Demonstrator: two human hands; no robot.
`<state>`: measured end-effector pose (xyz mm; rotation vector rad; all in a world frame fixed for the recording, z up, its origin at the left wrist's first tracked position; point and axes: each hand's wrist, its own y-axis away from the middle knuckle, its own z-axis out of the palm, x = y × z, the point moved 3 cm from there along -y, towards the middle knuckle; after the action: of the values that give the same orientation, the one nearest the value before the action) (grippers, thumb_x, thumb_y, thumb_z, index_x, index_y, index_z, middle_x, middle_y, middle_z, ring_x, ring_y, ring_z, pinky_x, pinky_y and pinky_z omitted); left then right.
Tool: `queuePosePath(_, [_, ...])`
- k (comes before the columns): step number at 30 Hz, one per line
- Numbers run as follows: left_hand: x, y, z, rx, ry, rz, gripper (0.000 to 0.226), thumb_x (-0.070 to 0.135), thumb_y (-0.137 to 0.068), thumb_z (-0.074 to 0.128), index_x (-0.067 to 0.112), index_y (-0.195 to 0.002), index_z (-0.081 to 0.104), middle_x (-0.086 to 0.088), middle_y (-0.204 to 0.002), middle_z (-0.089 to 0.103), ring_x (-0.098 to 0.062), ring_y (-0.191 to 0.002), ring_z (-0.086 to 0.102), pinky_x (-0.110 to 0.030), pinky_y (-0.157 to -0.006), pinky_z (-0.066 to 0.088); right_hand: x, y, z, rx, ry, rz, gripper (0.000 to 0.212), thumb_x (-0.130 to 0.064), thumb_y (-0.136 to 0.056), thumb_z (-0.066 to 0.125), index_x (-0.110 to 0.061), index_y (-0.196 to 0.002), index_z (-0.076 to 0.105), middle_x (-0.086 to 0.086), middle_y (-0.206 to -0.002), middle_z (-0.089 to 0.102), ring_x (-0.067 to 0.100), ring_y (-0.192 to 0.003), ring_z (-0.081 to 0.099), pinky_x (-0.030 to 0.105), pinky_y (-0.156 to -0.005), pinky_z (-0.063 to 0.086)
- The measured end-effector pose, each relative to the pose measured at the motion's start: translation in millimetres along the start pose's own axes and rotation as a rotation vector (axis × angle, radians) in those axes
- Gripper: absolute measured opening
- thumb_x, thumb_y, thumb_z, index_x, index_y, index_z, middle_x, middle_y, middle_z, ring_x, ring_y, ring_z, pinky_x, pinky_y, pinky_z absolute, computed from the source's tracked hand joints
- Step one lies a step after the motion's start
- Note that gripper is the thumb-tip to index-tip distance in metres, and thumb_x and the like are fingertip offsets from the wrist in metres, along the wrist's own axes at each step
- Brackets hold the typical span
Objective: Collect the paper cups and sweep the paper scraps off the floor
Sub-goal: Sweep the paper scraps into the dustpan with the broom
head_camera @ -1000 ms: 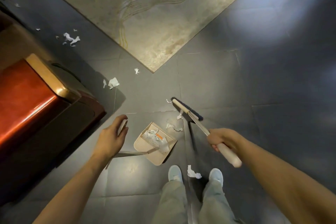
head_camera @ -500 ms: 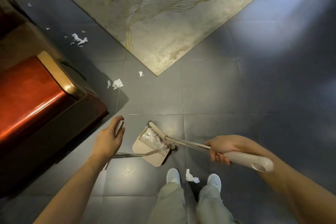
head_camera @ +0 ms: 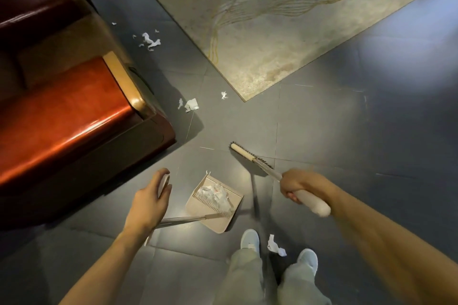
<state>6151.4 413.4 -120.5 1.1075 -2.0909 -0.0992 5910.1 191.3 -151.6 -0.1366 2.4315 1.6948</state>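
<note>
A beige dustpan (head_camera: pixel 230 215) stands on the dark tile floor with white paper scraps (head_camera: pixel 214 194) heaped inside. My left hand (head_camera: pixel 151 199) grips the white top of its long metal handle. My right hand (head_camera: pixel 296 184) grips the broom handle (head_camera: pixel 313 203); the broom head (head_camera: pixel 244 153) is off the pan, up and to the right of it. Loose scraps lie between my shoes (head_camera: pixel 275 246), beside the sofa corner (head_camera: pixel 190 105), near the rug's corner (head_camera: pixel 224 95) and further back along the sofa (head_camera: pixel 150 41). No paper cups show.
A red-brown leather sofa (head_camera: pixel 62 116) with a wooden trim fills the left side. A pale patterned rug (head_camera: pixel 272 32) covers the floor at the top. My two shoes (head_camera: pixel 250 239) stand just below the dustpan. Dark tiles stretch to the right.
The broom head swept into the dustpan half a second ago and has now swung back out, up and to the right. The scraps that lay in front of the pan are now inside it.
</note>
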Motion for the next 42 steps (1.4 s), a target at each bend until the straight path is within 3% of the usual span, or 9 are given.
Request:
queuePosePath(5, [-20, 13, -16, 0.061, 0.057, -0.035, 0.030, 0.023, -0.098, 0.046, 0.027, -0.128, 0.045, -0.007, -0.112, 0.057, -0.017, -0.072, 0.056, -0.039, -0.078, 0.046, -33, -11, 38, 0.009, 0.101, -0.094, 0.038, -0.006, -0.080, 0.052, -0.003, -0.118, 0.054, 0.014, -0.092, 0.064, 0.024, -0.081, 0.059, 0.038, -0.086, 0.054])
queuePosePath(11, [-56, 45, -38, 0.128, 0.076, -0.092, 0.026, 0.020, -0.096, 0.050, 0.032, -0.120, 0.049, -0.018, -0.104, 0.061, -0.020, -0.066, 0.053, -0.035, -0.071, 0.042, -55, -5, 59, -0.021, 0.219, -0.151, 0.038, -0.009, -0.083, 0.057, -0.009, -0.120, 0.053, 0.004, -0.077, 0.053, 0.015, -0.072, 0.054, 0.022, -0.054, 0.042])
queuePosePath(16, [-81, 62, -42, 0.222, 0.114, -0.150, 0.027, 0.018, -0.096, 0.052, 0.027, -0.121, 0.049, -0.012, -0.091, 0.062, -0.027, -0.062, 0.056, -0.038, -0.061, 0.047, -59, -1, 72, -0.051, 0.292, -0.155, 0.040, -0.008, -0.083, 0.056, -0.008, -0.123, 0.051, 0.006, -0.084, 0.053, 0.016, -0.073, 0.054, 0.023, -0.052, 0.039])
queuePosePath(22, [-71, 41, -35, 0.228, 0.103, -0.072, 0.029, 0.017, -0.097, 0.050, 0.024, -0.124, 0.046, -0.009, -0.074, 0.057, -0.021, -0.057, 0.053, -0.024, -0.049, 0.042, -42, 16, 113, -0.147, 0.360, -0.139, 0.042, -0.006, -0.085, 0.053, -0.005, -0.127, 0.051, 0.007, -0.079, 0.056, 0.012, -0.058, 0.051, 0.022, -0.051, 0.042])
queuePosePath(27, [-77, 44, -34, 0.219, 0.093, -0.029, 0.031, 0.020, -0.097, 0.049, 0.025, -0.127, 0.043, -0.007, -0.078, 0.057, -0.020, -0.059, 0.056, -0.027, -0.050, 0.045, -12, 46, 147, -0.230, 0.272, -0.110, 0.050, -0.002, -0.078, 0.049, -0.012, -0.127, 0.050, 0.006, -0.067, 0.054, 0.010, -0.041, 0.052, 0.020, -0.046, 0.045])
queuePosePath(32, [-95, 77, -34, 0.192, 0.139, 0.019, 0.032, 0.019, -0.097, 0.050, 0.024, -0.127, 0.042, -0.006, -0.081, 0.055, -0.019, -0.063, 0.056, -0.026, -0.053, 0.046, 41, 88, 152, -0.076, 0.101, -0.273, 0.049, -0.016, -0.079, 0.054, -0.010, -0.128, 0.055, -0.007, -0.065, 0.052, 0.004, -0.047, 0.045, 0.020, -0.045, 0.041])
queuePosePath(35, [-106, 102, -31, 0.128, 0.114, 0.082, 0.031, 0.020, -0.097, 0.050, 0.027, -0.126, 0.042, -0.009, -0.086, 0.056, -0.021, -0.067, 0.057, -0.031, -0.058, 0.050, 80, 115, 165, -0.118, -0.042, -0.155, 0.053, -0.001, -0.078, 0.045, -0.021, -0.127, 0.047, 0.001, -0.050, 0.046, 0.011, -0.041, 0.041, 0.023, -0.041, 0.036])
queuePosePath(38, [-109, 123, -30, 0.056, 0.057, 0.179, 0.030, 0.023, -0.096, 0.050, 0.030, -0.124, 0.042, -0.012, -0.092, 0.059, -0.023, -0.068, 0.059, -0.034, -0.060, 0.050, 112, 145, 185, -0.081, -0.134, -0.142, 0.058, 0.008, -0.080, 0.041, -0.007, -0.137, 0.038, 0.007, -0.048, 0.042, 0.014, -0.039, 0.038, 0.022, -0.036, 0.034])
queuePosePath(42, [-100, 141, -37, 0.001, -0.074, 0.344, 0.029, 0.021, -0.096, 0.052, 0.023, -0.125, 0.046, -0.008, -0.100, 0.060, -0.027, -0.082, 0.060, -0.037, -0.074, 0.048, 153, 162, 214, 0.000, -0.375, -0.018, 0.058, 0.011, -0.085, 0.036, -0.012, -0.139, 0.039, 0.000, -0.036, 0.034, 0.009, -0.033, 0.031, 0.014, -0.035, 0.029])
